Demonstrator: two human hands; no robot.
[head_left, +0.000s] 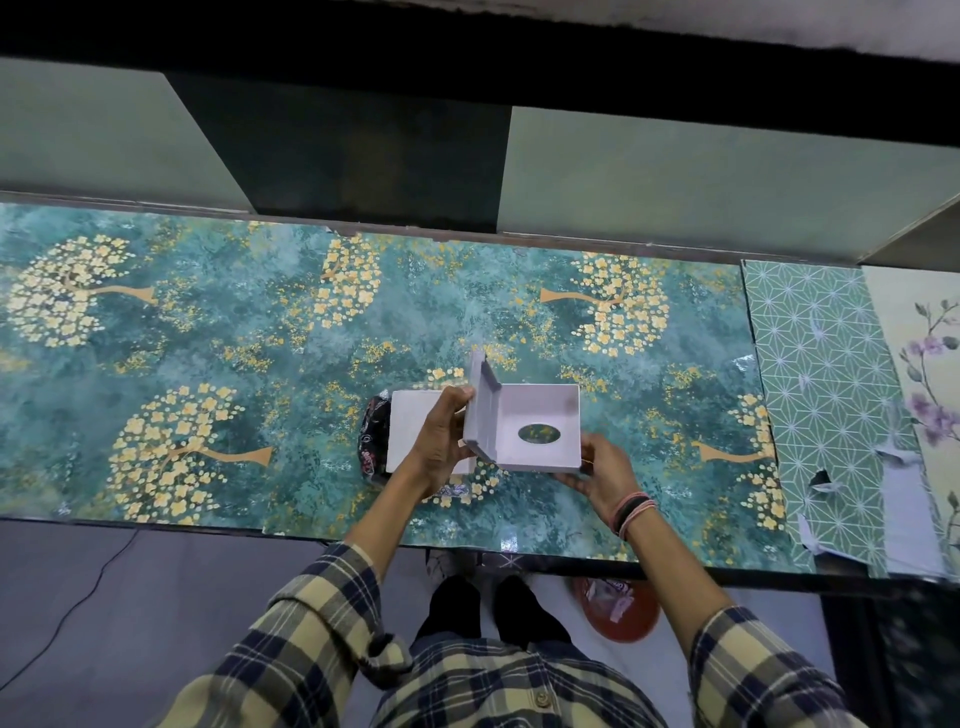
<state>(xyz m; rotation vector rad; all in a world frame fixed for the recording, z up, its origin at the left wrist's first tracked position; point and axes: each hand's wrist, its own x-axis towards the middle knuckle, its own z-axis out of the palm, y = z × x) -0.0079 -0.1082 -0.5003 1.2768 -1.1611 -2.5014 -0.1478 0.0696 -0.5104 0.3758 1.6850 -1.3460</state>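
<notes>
- Our left hand (441, 441) grips the raised flap (480, 410) of a white box (550, 410).
- Our right hand (597, 467) holds the box's near right corner.
- The table (208, 374) shows through an oval hole (538, 434) in the box.
- Left of the box, a white board (415, 431) lies on a dark bundle (375, 441).

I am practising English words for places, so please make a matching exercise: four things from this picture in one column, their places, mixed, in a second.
1. white box
2. flat white panel
3. dark patterned bundle
4. red round object

a. on the floor, at the near edge of the table
b. held by the left hand and the right hand
c. flat on the table, left of the box
d. partly under the white panel

Pairs: 1-b, 2-c, 3-d, 4-a
</notes>
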